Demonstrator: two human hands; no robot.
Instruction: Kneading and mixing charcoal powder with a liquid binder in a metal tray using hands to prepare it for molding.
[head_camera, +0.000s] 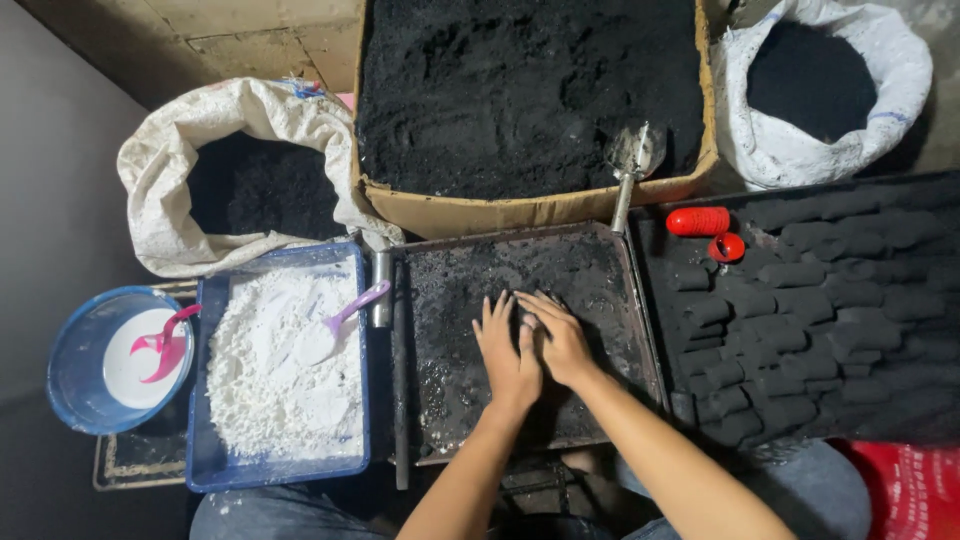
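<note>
Black powder covers the metal tray (440, 300). Both hands lie flat on the tray with fingers spread, holding nothing: left hand (507, 357) touching right hand (560, 338). White powder bin (200, 300) sits beside the tray.

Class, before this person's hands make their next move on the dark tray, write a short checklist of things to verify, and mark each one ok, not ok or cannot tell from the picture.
1. Both hands on the work: left hand and right hand press side by side on the tray: ok.
2. Black material under the palms: hidden: cannot tell.
3. Metal scoop within reach, resting in the cardboard box: ok.
4. White powder with purple spoon beside the tray: ok.
5. Space for more shaped black pieces on the right board: crowded: cannot tell.
</note>
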